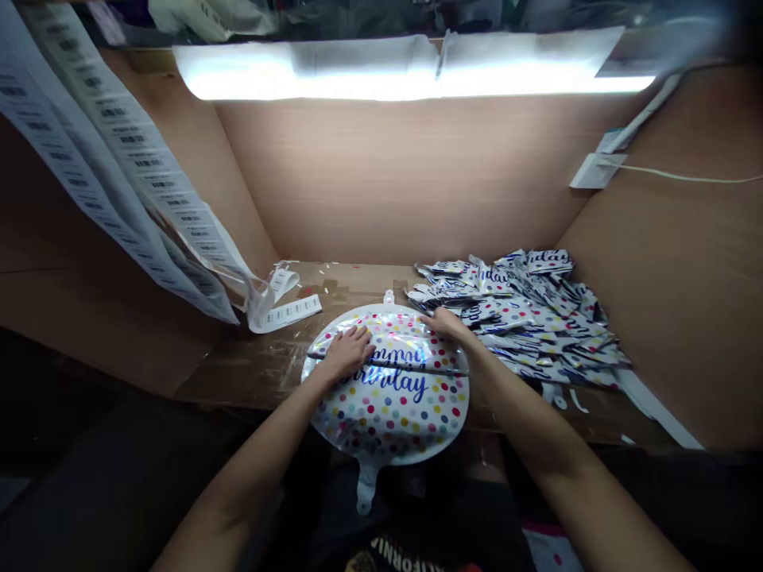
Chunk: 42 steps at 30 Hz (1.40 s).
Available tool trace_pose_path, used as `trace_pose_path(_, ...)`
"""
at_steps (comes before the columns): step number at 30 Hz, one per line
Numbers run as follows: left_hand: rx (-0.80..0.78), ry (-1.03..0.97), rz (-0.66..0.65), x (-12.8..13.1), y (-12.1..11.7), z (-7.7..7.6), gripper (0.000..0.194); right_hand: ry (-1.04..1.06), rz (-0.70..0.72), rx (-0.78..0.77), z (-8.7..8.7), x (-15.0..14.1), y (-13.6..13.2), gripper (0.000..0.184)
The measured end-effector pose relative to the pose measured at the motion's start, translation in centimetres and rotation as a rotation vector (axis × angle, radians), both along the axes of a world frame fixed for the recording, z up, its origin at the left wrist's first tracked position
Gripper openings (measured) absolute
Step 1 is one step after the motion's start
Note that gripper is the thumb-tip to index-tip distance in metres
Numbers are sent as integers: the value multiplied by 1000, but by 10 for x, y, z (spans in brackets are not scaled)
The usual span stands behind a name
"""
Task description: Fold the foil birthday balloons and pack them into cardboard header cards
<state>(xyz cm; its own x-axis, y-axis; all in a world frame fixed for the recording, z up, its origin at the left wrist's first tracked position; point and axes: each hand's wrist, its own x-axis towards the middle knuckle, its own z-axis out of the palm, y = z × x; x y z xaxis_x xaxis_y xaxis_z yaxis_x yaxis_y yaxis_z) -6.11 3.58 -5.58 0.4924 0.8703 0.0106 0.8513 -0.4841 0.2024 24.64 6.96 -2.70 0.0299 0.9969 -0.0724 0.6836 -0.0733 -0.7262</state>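
An uninflated round foil balloon [387, 413], white with coloured dots and blue "birthday" lettering, lies spread out on the bench. A crease runs across its middle, and its lower part with the tail hangs over the front edge. My left hand [350, 349] rests flat on its left side, fingers stretched out. At the upper right rim my right hand [446, 322] has its fingers drawn together on the balloon's edge; the fingertips are partly hidden. Just right of that hand is a heap of folded foil balloons [518, 310] with the same print.
Long strips of barcode labels [149, 163] hang at the left, their ends curling onto the brown bench top [244, 373]. A bright tube light [358, 75] spans the top. Cardboard-coloured walls enclose the bench. A white power box [598, 170] with a cable sits on the right wall.
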Motion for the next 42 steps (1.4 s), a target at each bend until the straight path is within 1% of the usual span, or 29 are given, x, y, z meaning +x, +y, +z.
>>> trace_pose_path(2,13,17,32,-8,-1,-19,53,-165,-63,-83,-9,7,-23,28)
trace_pose_path(4,36,25,53,-16,-1,-31,60,-264,-115,-106,-17,6,-48,27)
trace_pose_path(6,63,15,93,-20,0,-37,65,-346,-158,-57,-21,2,-68,35)
trace_pose_path(9,77,6,172,-18,4,-40,71,-524,-187,6,-25,6,-91,42)
trace_pose_path(11,61,11,186,-15,5,-40,74,-629,-185,1,-29,19,-107,40)
trace_pose_path(13,37,15,192,-12,7,-39,75,-673,-175,-3,-36,38,-128,39)
trace_pose_path(16,-11,20,227,-12,10,-36,77,-709,-213,-24,-51,69,-169,37)
trace_pose_path(19,-73,23,295,-11,15,-27,78,-732,-246,-91,-62,95,-210,35)
trace_pose_path(21,-99,5,321,-2,18,-18,78,-727,-231,-110,-65,103,-231,35)
trace_pose_path(24,-141,-60,229,29,18,-5,83,-710,-234,-90,-65,100,-243,34)
trace_pose_path(26,-265,-118,154,52,15,3,84,-695,-238,-71,-64,94,-243,33)
trace_pose_path(27,-345,-144,131,61,13,7,79,-679,-240,-59,-64,92,-242,33)
trace_pose_path(29,-491,-193,86,71,9,16,61,-624,-235,-7,-62,91,-240,35)
trace_pose_path(31,-567,-242,30,67,6,26,46,-550,-212,115,-57,94,-233,35)
trace_pose_path(33,-603,-298,-29,55,3,37,39,-469,-177,274,-48,96,-219,35)
trace_pose_path(34,-618,-320,-69,47,1,43,37,-423,-140,342,-42,95,-207,42)
trace_pose_path(35,-623,-337,-114,39,-1,48,35,-368,-86,385,-35,92,-192,56)
trace_pose_path(36,-619,-349,-160,32,-4,54,33,-303,-14,396,-28,86,-174,72)
trace_pose_path(37,-604,-362,-200,25,-7,59,31,-224,81,373,-22,79,-154,89)
trace_pose_path(38,-575,-376,-233,18,-10,64,30,-133,179,319,-15,71,-134,105)
trace_pose_path(39,-533,-392,-259,12,-14,70,28,-32,283,239,-9,62,-114,117)
trace_pose_path(40,-484,-405,-275,5,-17,75,27,66,391,149,-4,53,-96,123)
trace_pose_path(41,-427,-417,-284,-1,-22,80,25,150,497,61,2,44,-81,119)
trace_pose_path(42,-363,-423,-279,-8,-26,86,24,215,598,-18,7,36,-70,107)
